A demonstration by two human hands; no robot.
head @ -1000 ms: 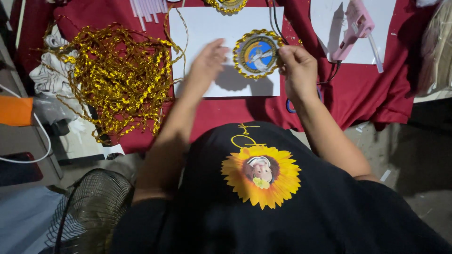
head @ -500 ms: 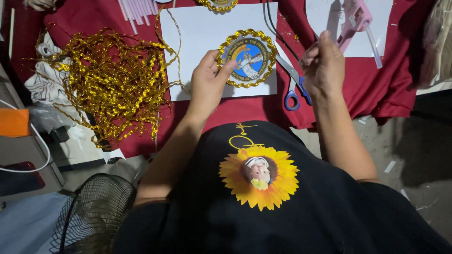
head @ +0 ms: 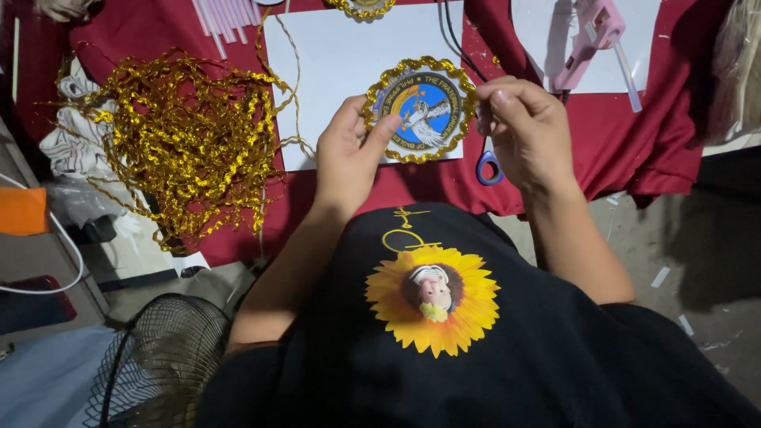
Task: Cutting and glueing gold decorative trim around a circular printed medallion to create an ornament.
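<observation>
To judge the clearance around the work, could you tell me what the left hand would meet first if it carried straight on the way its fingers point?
The left hand already touches the gold-trimmed round emblem; that comes first.

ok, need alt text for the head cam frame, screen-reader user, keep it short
Seen from above, a person's left hand and right hand hold a round blue emblem edged in gold trim over a white sheet on a red cloth. A tangle of gold trim lies to the left; blue-handled scissors and a pink glue gun to the right.
</observation>
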